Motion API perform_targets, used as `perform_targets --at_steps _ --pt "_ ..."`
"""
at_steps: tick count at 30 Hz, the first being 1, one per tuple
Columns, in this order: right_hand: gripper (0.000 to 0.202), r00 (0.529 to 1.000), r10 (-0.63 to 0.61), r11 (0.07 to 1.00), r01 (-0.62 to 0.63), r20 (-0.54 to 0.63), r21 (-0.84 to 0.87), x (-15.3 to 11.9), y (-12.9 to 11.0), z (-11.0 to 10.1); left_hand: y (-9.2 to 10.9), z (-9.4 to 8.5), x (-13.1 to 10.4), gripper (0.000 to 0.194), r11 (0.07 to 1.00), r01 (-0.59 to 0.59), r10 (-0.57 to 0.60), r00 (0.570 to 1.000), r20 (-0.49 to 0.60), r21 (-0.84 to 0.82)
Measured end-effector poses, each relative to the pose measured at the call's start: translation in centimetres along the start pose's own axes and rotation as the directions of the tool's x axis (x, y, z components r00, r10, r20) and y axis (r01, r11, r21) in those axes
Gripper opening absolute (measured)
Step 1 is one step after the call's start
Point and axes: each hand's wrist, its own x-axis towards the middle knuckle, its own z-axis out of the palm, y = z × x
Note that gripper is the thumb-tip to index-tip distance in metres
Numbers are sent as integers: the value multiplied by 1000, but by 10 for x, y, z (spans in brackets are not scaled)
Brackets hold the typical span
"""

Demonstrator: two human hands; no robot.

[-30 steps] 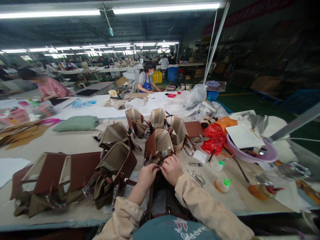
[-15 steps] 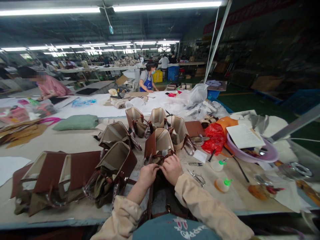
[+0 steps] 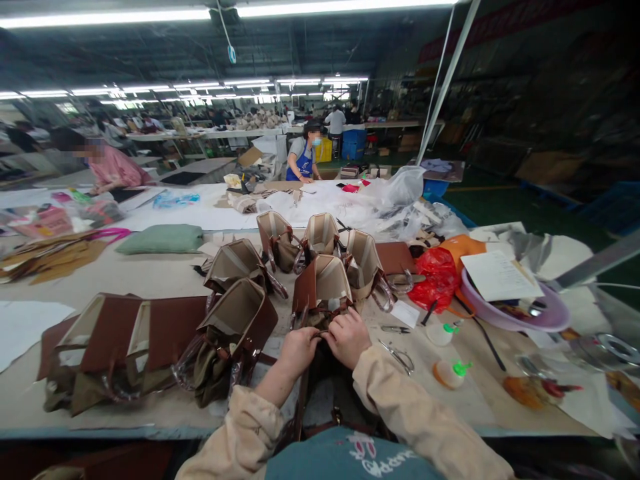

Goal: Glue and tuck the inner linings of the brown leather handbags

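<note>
My left hand point(image 3: 300, 350) and my right hand point(image 3: 347, 338) meet at the table's front, fingers pinched on a narrow brown strap between them. The strap belongs to a dark bag point(image 3: 325, 393) that lies below my hands, partly hidden by them and my sleeves. Just beyond my fingers stands an open brown and beige bag point(image 3: 327, 280). Another open bag point(image 3: 235, 320) is to the left of my left hand. Scissors point(image 3: 397, 357) and small snips point(image 3: 395, 329) lie to the right of my right hand.
Several more bags point(image 3: 170, 323) stand at the left and behind. On the right are glue bottles point(image 3: 450, 373), a red plastic bag point(image 3: 434, 277) and a purple basin point(image 3: 550, 320). Two people point(image 3: 303, 160) work at the white table beyond.
The view has shifted slightly, so the table's things appear a little further right. Both hands keep their pinch on the strap, nearly in the same place.
</note>
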Motion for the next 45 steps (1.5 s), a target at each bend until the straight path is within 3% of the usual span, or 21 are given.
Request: perform_targets --at_steps 12,18,27,33,45 --pt "12 999 -14 1000 14 52 -8 -2 -4 0 4 -1 -1 16 994 -77 72 996 55 84" --pt "9 994 19 999 -23 111 33 -1 -7 -3 -1 -3 4 24 989 -145 144 984 107 2" --pt "32 984 24 954 -75 174 291 -11 7 -20 -6 -2 3 28 992 -91 99 991 88 -84" --pt "17 987 41 925 -98 158 366 -15 10 -15 -3 -4 3 29 988 -100 112 989 95 -121" --pt "23 985 60 917 -118 163 381 -16 13 -11 -3 -8 3 24 984 -133 147 981 123 -119"
